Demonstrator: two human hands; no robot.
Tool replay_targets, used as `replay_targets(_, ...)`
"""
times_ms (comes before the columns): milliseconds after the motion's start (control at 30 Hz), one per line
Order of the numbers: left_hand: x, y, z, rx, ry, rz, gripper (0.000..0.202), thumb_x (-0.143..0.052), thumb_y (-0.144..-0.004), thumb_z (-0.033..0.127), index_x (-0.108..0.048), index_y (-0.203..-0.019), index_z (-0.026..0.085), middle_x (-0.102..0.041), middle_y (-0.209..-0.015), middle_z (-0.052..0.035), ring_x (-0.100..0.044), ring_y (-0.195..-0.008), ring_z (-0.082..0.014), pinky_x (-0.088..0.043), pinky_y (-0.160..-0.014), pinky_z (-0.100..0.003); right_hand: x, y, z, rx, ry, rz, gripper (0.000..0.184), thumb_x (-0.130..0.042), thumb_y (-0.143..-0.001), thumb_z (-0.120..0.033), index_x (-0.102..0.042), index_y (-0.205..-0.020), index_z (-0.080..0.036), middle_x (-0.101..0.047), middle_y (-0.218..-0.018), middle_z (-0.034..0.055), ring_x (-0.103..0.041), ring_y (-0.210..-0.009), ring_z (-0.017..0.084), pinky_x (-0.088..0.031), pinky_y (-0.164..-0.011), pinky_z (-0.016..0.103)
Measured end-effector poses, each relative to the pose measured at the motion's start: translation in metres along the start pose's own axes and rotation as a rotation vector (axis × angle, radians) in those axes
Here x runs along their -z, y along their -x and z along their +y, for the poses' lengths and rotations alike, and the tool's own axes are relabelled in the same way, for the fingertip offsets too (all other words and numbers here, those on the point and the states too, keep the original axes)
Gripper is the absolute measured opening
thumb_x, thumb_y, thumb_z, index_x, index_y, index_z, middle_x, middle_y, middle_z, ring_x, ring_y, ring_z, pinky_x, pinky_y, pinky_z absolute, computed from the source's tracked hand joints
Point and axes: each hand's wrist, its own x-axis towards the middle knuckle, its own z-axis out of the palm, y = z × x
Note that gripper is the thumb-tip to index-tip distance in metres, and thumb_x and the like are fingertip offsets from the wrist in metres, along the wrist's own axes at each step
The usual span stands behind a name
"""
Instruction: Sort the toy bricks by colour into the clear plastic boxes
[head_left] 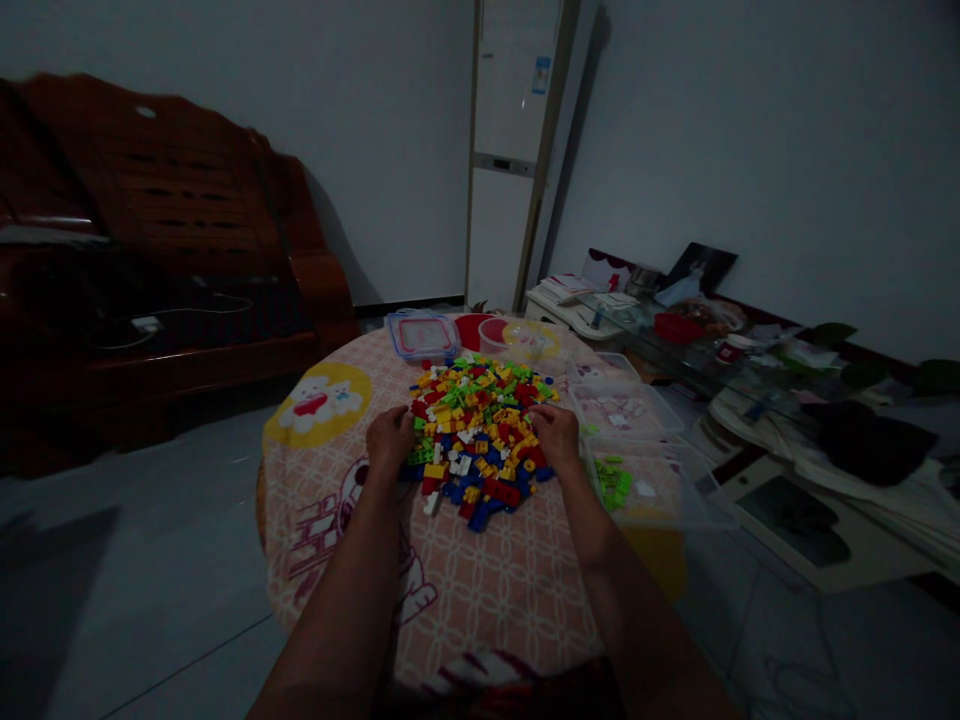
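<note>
A heap of small plastic building bricks [480, 430] in red, yellow, blue, green and white lies on a round table covered with a pink patterned cloth [480, 590]. My left hand [389, 437] rests at the heap's left edge, fingers curled down onto the bricks. My right hand [556, 432] sits at the heap's right edge, fingers likewise curled into the pile. Whether either hand grips a brick is hidden by the knuckles.
Clear plastic boxes [645, 480] stand at the table's right, one holding green pieces [613, 482]. A lidded box [421, 334] and a round tub [517, 342] sit at the back. A wooden sofa [150, 260] is left, a cluttered low glass table [720, 350] right, a tall white air conditioner [510, 150] behind.
</note>
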Motion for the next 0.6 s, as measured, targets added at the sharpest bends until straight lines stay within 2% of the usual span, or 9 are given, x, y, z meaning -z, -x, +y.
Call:
replay_targets(167,0.001,0.001,0.002,-0.008,0.000,0.004,0.043,-0.050,-0.090,0.031,-0.073,-0.121,0.014,-0.072,-0.123,-0.0152,-0.066,-0.114,-0.0294,-0.049,-0.100,-0.039,0.022,-0.002,0.004,-0.030,0.013,0.106,0.024,-0.058,-0.078,-0.022,-0.079,-0.089,-0.022,-0.080,-0.091,0.0050,-0.073,-0.086,0.022,-0.055,-0.083,0.032)
replay_targets(367,0.001,0.001,0.002,-0.013,-0.014,-0.009,0.044,-0.049,-0.090,0.031,-0.072,-0.124,0.013,-0.071,-0.125,-0.0152,-0.065,-0.117,-0.0299,-0.048,-0.102,-0.039,0.065,-0.015,0.024,-0.082,0.336,0.280,0.029,-0.055,-0.078,-0.017,-0.079,-0.093,-0.019,-0.079,-0.094,0.0098,-0.072,-0.089,0.024,-0.052,-0.087,0.035)
replay_targets(500,0.002,0.001,0.002,-0.019,-0.030,-0.015,0.043,-0.050,-0.090,0.030,-0.072,-0.123,0.014,-0.072,-0.124,-0.0152,-0.066,-0.115,-0.0301,-0.049,-0.101,-0.039,0.082,-0.018,0.033,-0.150,0.507,0.274,0.036,-0.050,-0.080,-0.011,-0.078,-0.102,-0.009,-0.077,-0.101,0.0200,-0.071,-0.094,0.029,-0.050,-0.090,0.038)
replay_targets(600,0.001,0.000,0.001,-0.027,-0.051,-0.013,0.043,-0.049,-0.090,0.030,-0.072,-0.122,0.013,-0.072,-0.123,-0.0153,-0.066,-0.114,-0.0295,-0.049,-0.101,-0.039,0.079,-0.015,0.032,-0.125,0.533,0.261,0.041,-0.046,-0.084,-0.010,-0.074,-0.112,-0.003,-0.075,-0.105,0.0248,-0.070,-0.097,0.031,-0.048,-0.092,0.040)
